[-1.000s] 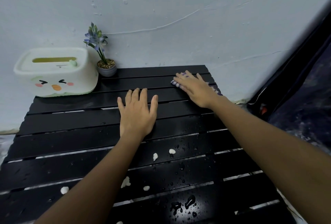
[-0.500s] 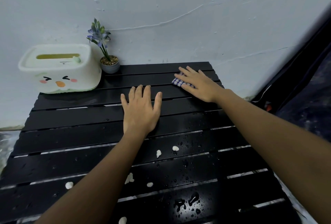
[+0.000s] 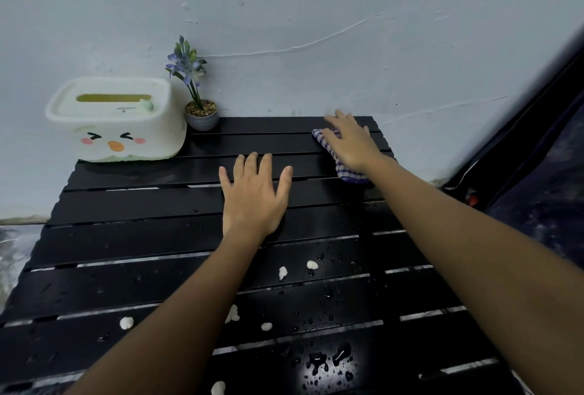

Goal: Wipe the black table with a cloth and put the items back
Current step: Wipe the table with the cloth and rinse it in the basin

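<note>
on black table point(image 3: 132, 205) | right hand point(image 3: 352, 142) flat-pressing one cloth point(image 3: 346, 172) | left hand point(image 3: 254, 198) open flat | six white bits point(image 3: 312, 264)

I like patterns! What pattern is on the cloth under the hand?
The cloth has a blue-purple and white check pattern, seen in the head view under the right hand.
</note>
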